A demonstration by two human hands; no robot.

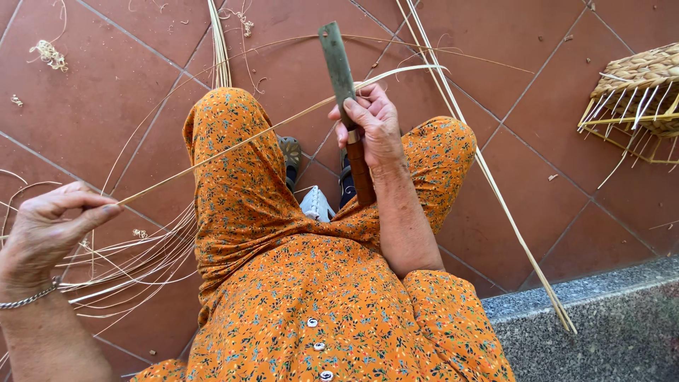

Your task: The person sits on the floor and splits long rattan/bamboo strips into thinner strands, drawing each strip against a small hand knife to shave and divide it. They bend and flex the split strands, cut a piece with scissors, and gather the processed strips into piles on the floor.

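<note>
Seen from above, seated, knees apart under an orange floral dress with white buttons (315, 322). Right hand (371, 124) clamped around the brown wooden handle of a long, dull grey flat-bladed knife (338, 67), blade pointing up and away, handle running down past the wrist. Left hand (49, 226) out at the left edge, thumb and forefinger pinched together on the end of a long, thin pale-yellow cane strip (233, 145). Ran, that strip, from the left fingertips up across the left knee to the right hand, met the knife just above the handle, then arched on to the right. Silver chain bracelet (32, 297) round the left wrist.

Lay fanned on the reddish-brown tiled floor (113, 92) below the left hand, a loose bundle of thin pale cane strips (134, 265). Stretched past the right knee toward the grey speckled stone ledge (601, 325), more long canes (509, 219). At the upper right edge, partly out of view, an unfinished woven straw basket with bare stakes sticking out (633, 88). Between the knees, dark sandals (290, 152) and a small white folded object (316, 204), too unclear to name.
</note>
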